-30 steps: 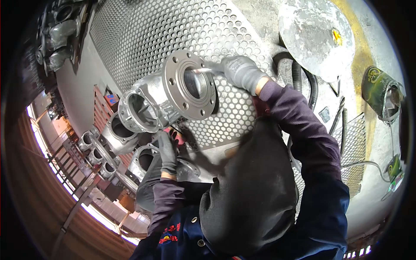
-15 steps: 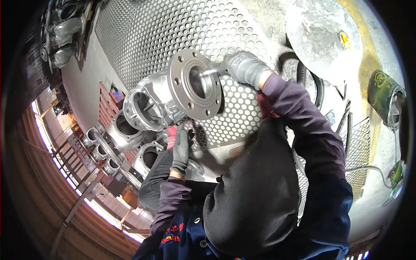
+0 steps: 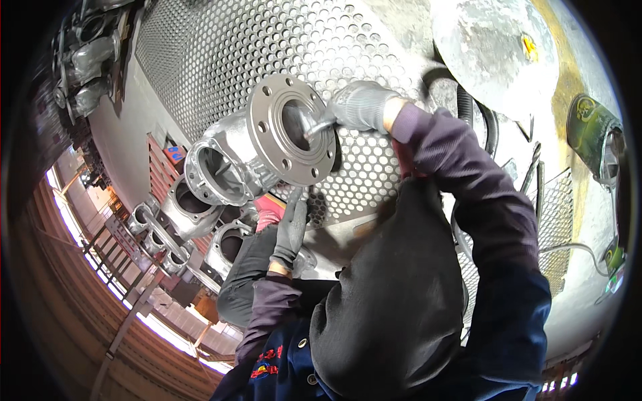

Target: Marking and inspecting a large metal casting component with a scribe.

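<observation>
A cast metal valve body (image 3: 231,170) with a wide drilled flange (image 3: 257,127) lies tilted on a perforated metal bench top, its flange facing me. My right hand (image 3: 363,105), in a grey glove, is closed around a slim metal tool (image 3: 321,128) at the right of the flange. The tool's tip reaches into the flange's bore; its kind is hard to make out, and most of it is hidden by the glove. Below the valve body, my left hand (image 3: 290,230), also gloved, has its fingers stretched upward near its underside and holds nothing visible.
Several more valve castings (image 3: 190,207) stand at the left, with others (image 3: 90,63) at the far left. A round metal plate (image 3: 495,60), black hoses (image 3: 491,127) and a green container (image 3: 592,137) are at the right. My knee (image 3: 394,281) is close below the bench.
My right hand and the tool have shifted slightly left and down at the bore. My left hand has moved a little right. The whole view has shifted slightly.
</observation>
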The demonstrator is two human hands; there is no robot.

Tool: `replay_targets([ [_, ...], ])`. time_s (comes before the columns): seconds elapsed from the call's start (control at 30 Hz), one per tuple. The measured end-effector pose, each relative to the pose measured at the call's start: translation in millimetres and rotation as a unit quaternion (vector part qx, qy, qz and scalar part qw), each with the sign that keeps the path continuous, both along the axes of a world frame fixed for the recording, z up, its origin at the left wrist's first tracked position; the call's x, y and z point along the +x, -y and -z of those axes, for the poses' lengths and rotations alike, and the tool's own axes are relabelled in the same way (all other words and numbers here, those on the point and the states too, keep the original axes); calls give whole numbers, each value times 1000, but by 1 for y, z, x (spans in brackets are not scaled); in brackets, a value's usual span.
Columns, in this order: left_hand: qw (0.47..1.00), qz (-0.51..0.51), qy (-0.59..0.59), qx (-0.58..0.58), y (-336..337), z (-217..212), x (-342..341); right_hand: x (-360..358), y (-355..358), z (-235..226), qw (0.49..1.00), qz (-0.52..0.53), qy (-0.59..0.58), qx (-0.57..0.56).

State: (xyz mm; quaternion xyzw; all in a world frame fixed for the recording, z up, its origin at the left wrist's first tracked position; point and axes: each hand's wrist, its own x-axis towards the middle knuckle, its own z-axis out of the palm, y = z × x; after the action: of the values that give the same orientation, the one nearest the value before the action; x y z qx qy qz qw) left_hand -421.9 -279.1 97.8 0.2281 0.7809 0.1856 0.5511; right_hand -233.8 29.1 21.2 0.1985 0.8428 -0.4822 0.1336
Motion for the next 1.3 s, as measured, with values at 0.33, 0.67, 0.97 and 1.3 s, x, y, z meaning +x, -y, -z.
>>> replay_targets([
  [0.33, 999, 13, -9, -36, -20, 2, 21, 5, 1, 2, 992, 39, -98, 77],
  [0.67, 997, 39, -36, -63, -33, -4, 39, 12, -8, -6, 973, 150, 158, -69],
  [0.97, 994, 101, -20, -27, -20, 6, 34, 16, -19, -43, 991, 39, 127, -27],
  [1.3, 992, 118, -18, -44, -32, 4, 36, 15, -19, -91, 911, 257, 193, -258],
])
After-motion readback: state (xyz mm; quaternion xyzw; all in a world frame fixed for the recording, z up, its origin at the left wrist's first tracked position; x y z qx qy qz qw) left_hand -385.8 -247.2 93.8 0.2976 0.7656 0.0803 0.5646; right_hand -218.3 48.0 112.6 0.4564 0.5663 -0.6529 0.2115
